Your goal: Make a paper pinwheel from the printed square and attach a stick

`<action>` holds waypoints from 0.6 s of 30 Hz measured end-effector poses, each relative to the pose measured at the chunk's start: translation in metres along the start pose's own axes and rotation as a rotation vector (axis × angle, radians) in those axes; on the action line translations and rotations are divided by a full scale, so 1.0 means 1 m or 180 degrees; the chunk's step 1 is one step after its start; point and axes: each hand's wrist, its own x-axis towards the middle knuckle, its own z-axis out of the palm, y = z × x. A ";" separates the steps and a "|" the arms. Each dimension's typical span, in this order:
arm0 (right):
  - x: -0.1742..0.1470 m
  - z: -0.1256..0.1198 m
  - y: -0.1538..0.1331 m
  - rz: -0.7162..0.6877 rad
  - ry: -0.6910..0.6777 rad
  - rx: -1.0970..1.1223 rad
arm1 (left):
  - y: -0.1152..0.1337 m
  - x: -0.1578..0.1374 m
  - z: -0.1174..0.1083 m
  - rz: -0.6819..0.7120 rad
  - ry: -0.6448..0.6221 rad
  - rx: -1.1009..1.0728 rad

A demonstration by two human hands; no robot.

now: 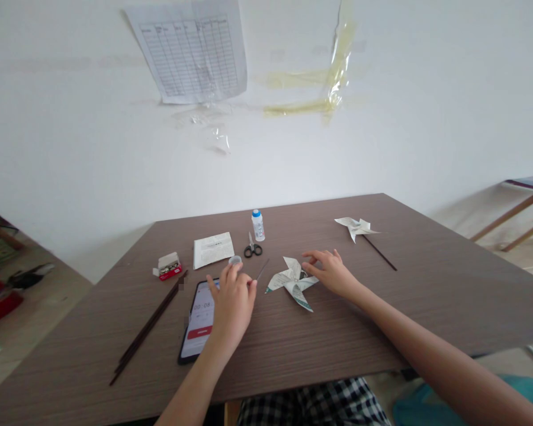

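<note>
My left hand (235, 296) hovers over the upper right of a phone (199, 319) with a timer on its screen. Its fingers are bent but apart, at a small round whitish cap or dish (235, 260). A thin metal pointed tool (262, 270) shows just beyond my left thumb; whether they touch is unclear. A paper pinwheel (293, 281) made of printed paper lies in the middle of the table. Beside its right blades is my right hand (331, 271), fingers apart and fingertips close to the paper; contact is hard to tell.
Black-handled scissors (253, 247), a white glue bottle with blue cap (258, 226) and folded printed paper (214, 249) stand or lie behind. Leftward are a small red-and-white box (169, 266) and dark sticks (148, 329). Another pinwheel on a stick (357, 228) lies back right.
</note>
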 end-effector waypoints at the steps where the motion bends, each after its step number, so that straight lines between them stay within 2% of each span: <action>1: -0.001 0.000 -0.001 -0.0003 0.0003 -0.0007 | 0.006 -0.001 0.003 -0.0004 -0.0056 0.0022; 5: -0.002 0.001 -0.003 -0.0018 -0.0003 -0.0040 | 0.018 -0.003 0.012 0.0017 -0.0174 0.0143; 18: -0.001 0.003 0.001 -0.0057 -0.0068 -0.0106 | 0.025 -0.010 0.014 -0.0045 -0.0306 0.0268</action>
